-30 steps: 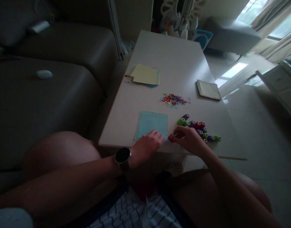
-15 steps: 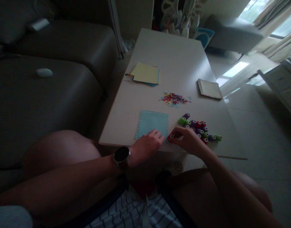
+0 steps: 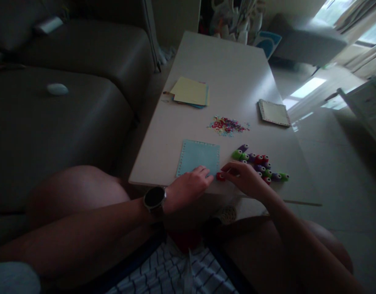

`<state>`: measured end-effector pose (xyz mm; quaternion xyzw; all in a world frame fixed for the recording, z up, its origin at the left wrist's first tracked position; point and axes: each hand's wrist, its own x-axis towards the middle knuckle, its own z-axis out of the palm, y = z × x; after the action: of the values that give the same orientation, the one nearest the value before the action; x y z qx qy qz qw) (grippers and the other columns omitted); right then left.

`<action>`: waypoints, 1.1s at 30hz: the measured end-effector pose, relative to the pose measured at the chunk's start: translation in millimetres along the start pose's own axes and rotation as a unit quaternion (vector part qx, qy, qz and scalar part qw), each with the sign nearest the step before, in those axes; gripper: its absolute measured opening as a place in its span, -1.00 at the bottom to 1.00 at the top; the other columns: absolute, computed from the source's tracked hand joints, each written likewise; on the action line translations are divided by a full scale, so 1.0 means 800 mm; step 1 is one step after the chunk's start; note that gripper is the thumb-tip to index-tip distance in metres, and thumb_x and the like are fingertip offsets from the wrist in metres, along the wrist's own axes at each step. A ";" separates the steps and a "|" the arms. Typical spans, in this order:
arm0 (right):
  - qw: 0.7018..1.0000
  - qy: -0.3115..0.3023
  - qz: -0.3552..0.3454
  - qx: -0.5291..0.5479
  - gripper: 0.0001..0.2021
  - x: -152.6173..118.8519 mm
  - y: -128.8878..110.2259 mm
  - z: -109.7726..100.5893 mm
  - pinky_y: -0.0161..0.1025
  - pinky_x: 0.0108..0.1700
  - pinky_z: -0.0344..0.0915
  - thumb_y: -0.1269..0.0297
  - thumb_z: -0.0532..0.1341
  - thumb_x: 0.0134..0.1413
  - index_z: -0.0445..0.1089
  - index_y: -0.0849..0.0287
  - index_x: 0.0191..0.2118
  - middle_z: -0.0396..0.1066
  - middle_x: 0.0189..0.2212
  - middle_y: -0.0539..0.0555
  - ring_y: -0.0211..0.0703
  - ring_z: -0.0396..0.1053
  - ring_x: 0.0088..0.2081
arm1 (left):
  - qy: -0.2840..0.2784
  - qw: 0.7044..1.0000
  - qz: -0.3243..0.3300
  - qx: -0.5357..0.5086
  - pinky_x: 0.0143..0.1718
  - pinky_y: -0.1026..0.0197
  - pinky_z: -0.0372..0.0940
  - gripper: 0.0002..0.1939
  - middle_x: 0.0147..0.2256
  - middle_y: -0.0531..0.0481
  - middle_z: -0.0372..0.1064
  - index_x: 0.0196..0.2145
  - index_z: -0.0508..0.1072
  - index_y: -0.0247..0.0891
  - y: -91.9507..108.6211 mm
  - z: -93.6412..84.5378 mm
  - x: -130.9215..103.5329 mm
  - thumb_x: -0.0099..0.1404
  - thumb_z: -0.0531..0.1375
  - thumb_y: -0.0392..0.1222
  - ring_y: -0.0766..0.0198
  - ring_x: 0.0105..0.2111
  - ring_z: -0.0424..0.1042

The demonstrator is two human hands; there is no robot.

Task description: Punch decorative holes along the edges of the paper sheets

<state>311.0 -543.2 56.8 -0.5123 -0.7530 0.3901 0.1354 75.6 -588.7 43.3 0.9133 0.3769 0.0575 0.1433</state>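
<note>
A light blue square sheet of paper [image 3: 198, 157] lies near the table's front edge, with small punched holes along its borders. My left hand [image 3: 194, 181], wearing a watch, rests over its near edge with bent fingers holding the sheet. At the sheet's near right corner is a small red craft punch [image 3: 220, 176] with a pale round top. My right hand [image 3: 241, 175] has its thumb and index finger at this punch, the thumb touching its right side. Just beyond my right hand lie several purple, green and red craft punches [image 3: 259, 168] in a cluster.
A heap of colourful paper bits [image 3: 227, 125] lies mid-table. Yellow and blue sheets [image 3: 191, 90] are stacked at the left, and a stack of edge-punched cards [image 3: 274, 112] sits by the right edge. A grey sofa [image 3: 77, 114] flanks the white table [image 3: 218, 57].
My right thumb and index finger have shifted slightly on the red punch, and more of its top shows. My left hand stays on the sheet. The view has moved slightly.
</note>
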 end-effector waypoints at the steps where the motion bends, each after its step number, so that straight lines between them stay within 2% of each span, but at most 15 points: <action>1: 1.000 -0.001 0.002 -0.007 -0.86 0.001 -0.001 0.000 -0.25 -0.32 0.32 0.25 0.29 0.22 0.56 0.17 -0.31 0.56 -0.38 0.08 -0.17 0.44 -0.39 | 0.002 1.000 0.001 0.001 0.06 0.09 0.43 -0.81 0.08 -0.22 0.40 0.02 0.43 -0.34 0.000 0.001 0.000 0.51 0.09 -0.37 0.07 0.11 0.36; 8: 1.000 -0.003 -0.006 -0.023 -0.87 0.004 -0.009 0.000 -0.27 -0.34 0.28 0.28 0.32 0.20 0.57 0.16 -0.36 0.52 -0.41 0.07 -0.20 0.39 -0.42 | 0.011 1.000 0.007 0.021 0.08 0.10 0.42 -0.80 0.08 -0.22 0.40 0.02 0.43 -0.32 -0.003 0.008 -0.001 0.53 0.07 -0.36 0.08 0.13 0.36; 18: 0.999 -0.015 -0.025 -0.026 -0.84 0.009 -0.006 0.002 -0.25 -0.28 0.31 0.25 0.30 0.23 0.58 0.15 -0.35 0.52 -0.37 0.08 -0.18 0.42 -0.36 | 0.017 1.000 -0.005 0.011 0.03 0.15 0.42 -0.77 0.02 -0.14 0.41 0.08 0.38 -0.30 0.003 -0.003 0.000 0.54 0.05 -0.37 0.12 0.05 0.40; 23: 0.999 -0.025 -0.023 -0.007 -0.87 0.010 -0.007 0.003 -0.24 -0.26 0.31 0.33 0.28 0.23 0.56 0.17 -0.34 0.53 -0.38 0.07 -0.17 0.43 -0.36 | 0.010 1.000 -0.014 -0.005 0.05 0.12 0.43 -0.62 0.12 -0.21 0.38 0.28 0.23 -0.27 -0.001 0.006 0.000 0.56 0.01 -0.35 0.11 0.12 0.39; 26: 0.999 -0.023 -0.027 -0.022 -0.88 0.011 -0.008 0.003 -0.24 -0.26 0.30 0.41 0.26 0.20 0.55 0.18 -0.35 0.54 -0.39 0.08 -0.17 0.43 -0.36 | 0.005 1.000 -0.009 -0.016 0.05 0.08 0.45 -0.48 0.13 -0.21 0.37 0.40 0.12 -0.16 -0.003 0.008 -0.002 0.55 0.03 -0.34 0.09 0.13 0.39; 29: 0.999 -0.012 -0.021 -0.040 -0.90 0.014 -0.006 0.006 -0.25 -0.27 0.30 0.45 0.28 0.14 0.55 0.17 -0.35 0.55 -0.39 0.07 -0.17 0.43 -0.35 | -0.004 1.000 -0.007 -0.022 0.04 0.06 0.46 -0.42 0.15 -0.21 0.36 0.42 0.13 -0.06 -0.005 0.010 -0.003 0.52 0.06 -0.36 0.08 0.13 0.40; 33: 1.000 -0.026 0.005 -0.015 -0.90 0.019 -0.001 0.010 -0.26 -0.32 0.30 0.39 0.29 0.15 0.51 0.16 -0.39 0.53 -0.46 0.04 -0.17 0.43 -0.40 | 0.002 1.000 -0.008 -0.022 0.07 0.02 0.46 -0.43 0.15 -0.24 0.39 0.40 0.19 -0.11 -0.006 0.011 -0.002 0.50 0.05 -0.37 0.05 0.14 0.40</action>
<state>298.9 -533.1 49.2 -0.5082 -0.7593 0.3924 0.1061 73.1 -588.3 33.7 0.9069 0.3829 0.0668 0.1628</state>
